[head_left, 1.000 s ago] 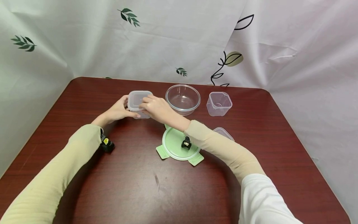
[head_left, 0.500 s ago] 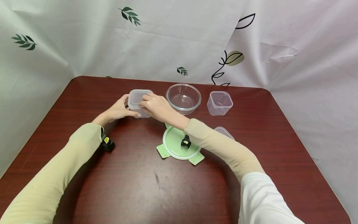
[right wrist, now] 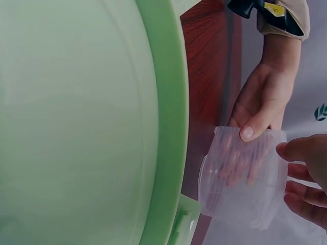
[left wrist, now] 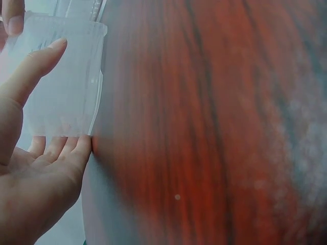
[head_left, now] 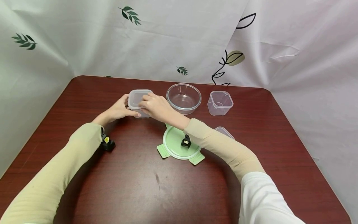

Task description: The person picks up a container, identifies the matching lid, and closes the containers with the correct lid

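A clear square plastic container (head_left: 144,113) stands at the table's back left with a translucent lid (head_left: 135,97) over its top. My left hand (head_left: 117,109) grips the container's left side. In the left wrist view its thumb lies along the near wall of the container (left wrist: 71,87), its fingers on the opposite side. My right hand (head_left: 157,107) pinches the right edge of the lid with bent fingers, covering that corner. Whether the lid is fully seated cannot be told. In the right wrist view, the right fingers (right wrist: 306,201) sit close to the container's rim end.
Right of the hands stands a round glass bowl (head_left: 183,98). An uncovered square plastic container (head_left: 220,104) is farther right. A round green lid with side flaps (head_left: 176,144) lies under my right forearm, which partly hides another clear lid (head_left: 224,132). A patterned curtain (head_left: 179,37) hangs behind the table.
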The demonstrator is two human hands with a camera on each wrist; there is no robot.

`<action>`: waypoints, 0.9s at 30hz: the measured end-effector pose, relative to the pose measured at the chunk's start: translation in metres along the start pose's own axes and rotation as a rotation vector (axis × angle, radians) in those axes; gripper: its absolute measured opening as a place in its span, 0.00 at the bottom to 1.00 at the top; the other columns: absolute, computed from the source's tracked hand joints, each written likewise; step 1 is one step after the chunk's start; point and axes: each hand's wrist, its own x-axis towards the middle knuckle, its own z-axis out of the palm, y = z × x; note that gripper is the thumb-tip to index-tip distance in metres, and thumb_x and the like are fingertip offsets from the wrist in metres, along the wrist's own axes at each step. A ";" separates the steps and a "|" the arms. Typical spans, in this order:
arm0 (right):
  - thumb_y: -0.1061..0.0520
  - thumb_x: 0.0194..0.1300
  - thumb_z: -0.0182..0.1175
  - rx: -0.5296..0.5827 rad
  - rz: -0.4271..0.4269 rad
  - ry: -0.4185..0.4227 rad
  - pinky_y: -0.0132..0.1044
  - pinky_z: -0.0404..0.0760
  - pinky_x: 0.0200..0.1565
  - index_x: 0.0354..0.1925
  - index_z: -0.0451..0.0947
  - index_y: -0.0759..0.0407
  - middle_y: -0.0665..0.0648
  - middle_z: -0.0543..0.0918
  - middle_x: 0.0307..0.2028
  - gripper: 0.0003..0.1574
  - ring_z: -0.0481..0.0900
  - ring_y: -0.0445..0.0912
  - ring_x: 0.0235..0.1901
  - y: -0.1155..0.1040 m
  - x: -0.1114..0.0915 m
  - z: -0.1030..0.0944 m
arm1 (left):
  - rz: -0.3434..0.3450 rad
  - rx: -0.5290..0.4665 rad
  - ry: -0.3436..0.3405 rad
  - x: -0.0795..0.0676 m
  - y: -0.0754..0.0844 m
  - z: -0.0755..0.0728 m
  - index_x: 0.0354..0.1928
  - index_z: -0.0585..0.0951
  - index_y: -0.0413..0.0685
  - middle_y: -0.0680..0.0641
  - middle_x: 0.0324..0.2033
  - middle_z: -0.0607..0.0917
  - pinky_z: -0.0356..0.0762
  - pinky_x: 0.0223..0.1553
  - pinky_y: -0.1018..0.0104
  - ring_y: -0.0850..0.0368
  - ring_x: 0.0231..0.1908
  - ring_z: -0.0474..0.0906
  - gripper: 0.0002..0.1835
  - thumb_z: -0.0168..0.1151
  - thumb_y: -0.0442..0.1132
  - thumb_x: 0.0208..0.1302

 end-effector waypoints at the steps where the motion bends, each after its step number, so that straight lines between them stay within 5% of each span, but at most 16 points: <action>1: 0.52 0.66 0.60 0.002 0.002 -0.004 0.34 0.82 0.41 0.44 0.85 0.49 0.50 0.83 0.40 0.11 0.77 0.45 0.44 0.000 0.000 0.000 | -0.001 0.004 0.000 0.000 0.000 0.000 0.71 0.48 0.39 0.36 0.67 0.62 0.68 0.64 0.54 0.45 0.65 0.63 0.48 0.69 0.34 0.56; 7: 0.49 0.68 0.58 0.050 0.036 -0.014 0.34 0.81 0.45 0.47 0.84 0.52 0.51 0.84 0.44 0.14 0.77 0.46 0.50 0.002 0.004 -0.001 | 0.002 -0.008 -0.002 0.002 -0.002 0.000 0.71 0.48 0.39 0.36 0.67 0.62 0.74 0.53 0.72 0.44 0.64 0.64 0.47 0.69 0.33 0.56; 12: 0.48 0.73 0.49 0.115 0.064 -0.109 0.34 0.71 0.62 0.60 0.75 0.54 0.52 0.78 0.59 0.22 0.71 0.47 0.61 0.007 0.011 0.001 | -0.002 -0.037 0.004 0.002 -0.003 -0.001 0.71 0.48 0.39 0.37 0.66 0.62 0.73 0.47 0.81 0.45 0.64 0.64 0.48 0.69 0.32 0.55; 15: 0.47 0.75 0.44 0.121 0.068 -0.220 0.35 0.58 0.71 0.69 0.64 0.56 0.55 0.68 0.68 0.29 0.62 0.48 0.70 0.010 0.015 0.004 | -0.001 -0.022 0.006 0.002 -0.002 -0.001 0.71 0.48 0.38 0.37 0.66 0.62 0.72 0.51 0.78 0.46 0.64 0.64 0.48 0.69 0.32 0.55; 22: 0.43 0.77 0.36 0.132 0.091 -0.387 0.39 0.43 0.75 0.76 0.44 0.57 0.54 0.50 0.76 0.37 0.43 0.46 0.76 0.012 0.019 0.018 | -0.002 0.001 0.004 0.002 -0.001 -0.001 0.71 0.48 0.37 0.37 0.68 0.60 0.62 0.67 0.47 0.46 0.67 0.60 0.49 0.70 0.33 0.55; 27: 0.43 0.77 0.34 0.099 0.077 -0.398 0.38 0.39 0.75 0.76 0.41 0.57 0.54 0.46 0.76 0.38 0.39 0.46 0.76 0.011 0.018 0.024 | -0.001 0.004 0.007 0.001 0.000 -0.001 0.71 0.49 0.37 0.37 0.67 0.61 0.69 0.63 0.63 0.47 0.67 0.61 0.48 0.70 0.33 0.55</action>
